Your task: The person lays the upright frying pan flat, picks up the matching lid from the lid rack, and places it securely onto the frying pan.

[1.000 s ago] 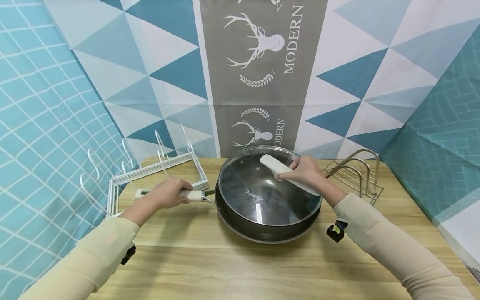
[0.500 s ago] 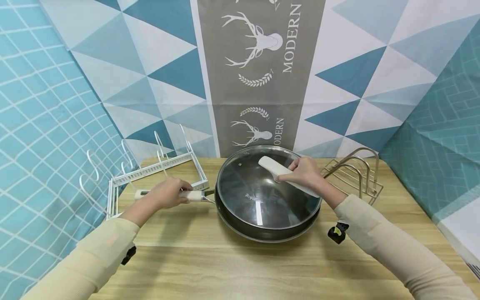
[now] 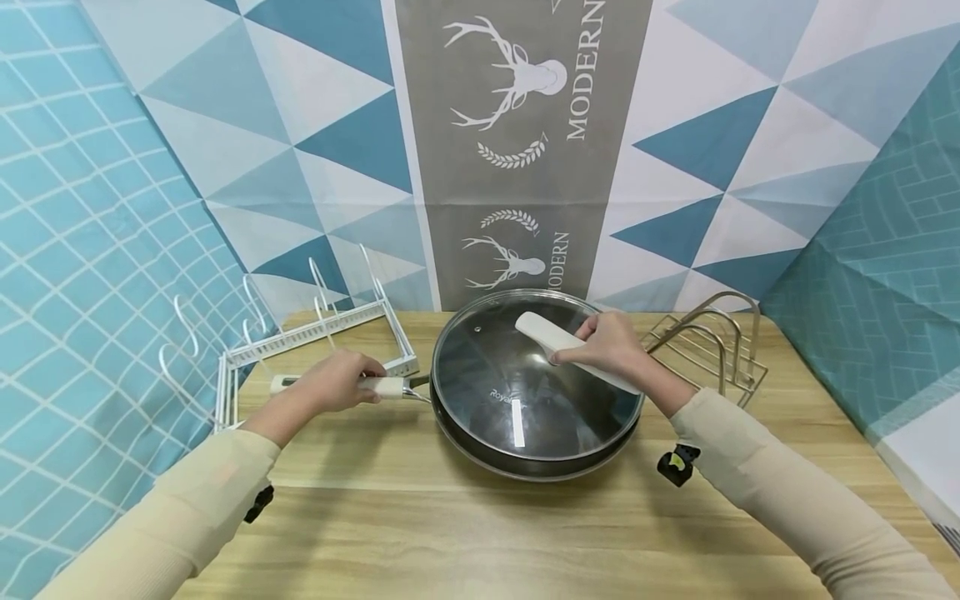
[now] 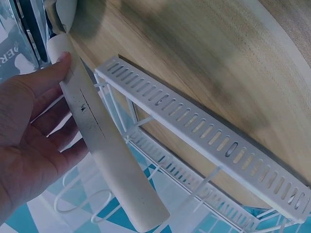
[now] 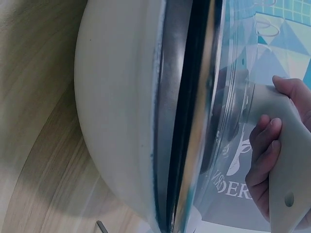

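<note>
A wok (image 3: 525, 468), dark inside and cream outside, stands on the wooden table. My left hand (image 3: 341, 382) grips its long cream handle (image 4: 99, 121), thumb along one side in the left wrist view. Over the wok lies a glass lid (image 3: 480, 358) with a dark tint and a metal rim. The fingers and thumb of my right hand (image 3: 609, 343) hold the lid's wide white handle (image 3: 551, 332). In the right wrist view the lid's rim (image 5: 201, 111) stands slightly apart from the wok's rim (image 5: 158, 111), and the gap narrows toward the bottom of that view.
A white rack (image 3: 307, 333) with upright wire loops stands behind my left hand, close to the wok handle. Behind my right forearm is a gold wire rack (image 3: 712, 342). Patterned cloth (image 3: 345, 125) hangs along the back and sides of the table (image 3: 480, 542).
The lid's near edge has come down closer to the wok's rim, and its handle has shifted slightly left with my right hand. My left hand keeps its grip on the wok handle.
</note>
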{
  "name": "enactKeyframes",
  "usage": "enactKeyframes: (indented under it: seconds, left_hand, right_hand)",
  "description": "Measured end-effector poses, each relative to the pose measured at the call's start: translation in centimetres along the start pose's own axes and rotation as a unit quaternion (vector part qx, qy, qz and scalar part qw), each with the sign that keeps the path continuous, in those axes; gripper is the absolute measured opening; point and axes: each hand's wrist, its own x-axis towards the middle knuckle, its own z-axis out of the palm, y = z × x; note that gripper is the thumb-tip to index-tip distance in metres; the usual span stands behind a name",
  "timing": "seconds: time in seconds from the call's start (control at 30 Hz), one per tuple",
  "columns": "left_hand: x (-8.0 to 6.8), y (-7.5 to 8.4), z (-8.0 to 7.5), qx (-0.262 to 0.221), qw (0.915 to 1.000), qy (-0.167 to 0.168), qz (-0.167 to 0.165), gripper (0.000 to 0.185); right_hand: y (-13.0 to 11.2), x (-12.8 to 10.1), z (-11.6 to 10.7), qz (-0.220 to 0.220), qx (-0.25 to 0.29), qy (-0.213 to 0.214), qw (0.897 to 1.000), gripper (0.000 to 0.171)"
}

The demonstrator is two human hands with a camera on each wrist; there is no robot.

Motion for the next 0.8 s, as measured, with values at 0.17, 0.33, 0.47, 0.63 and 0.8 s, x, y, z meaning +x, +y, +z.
enactKeyframes:
  seconds: [0.17, 0.33, 0.47, 0.63, 0.8]
  left_hand:
    - [0.05, -0.05, 0.11, 0.001, 1.0, 0.002, 0.003, 0.029]
    - [0.04, -0.08, 0.11, -0.001, 1.0, 0.002, -0.002, 0.029]
    - [0.0, -0.2, 0.15, -0.002, 1.0, 0.002, -0.003, 0.029]
    - [-0.04, -0.29, 0.2, -0.001, 1.0, 0.001, -0.004, 0.029]
    - [0.09, -0.22, 0.2, 0.0, 1.0, -0.002, -0.002, 0.03]
  right_hand:
    - [0.09, -0.05, -0.01, -0.002, 0.005, -0.004, 1.0, 0.044]
    - [0.08, -0.08, -0.07, -0.011, 0.001, -0.005, 1.0, 0.045]
    - [0.02, -0.12, -0.04, -0.021, -0.006, -0.005, 1.0, 0.045]
    - [-0.04, -0.17, 0.03, -0.031, -0.012, -0.004, 0.999, 0.045]
    - [-0.05, -0.21, 0.02, -0.044, -0.01, -0.003, 0.999, 0.043]
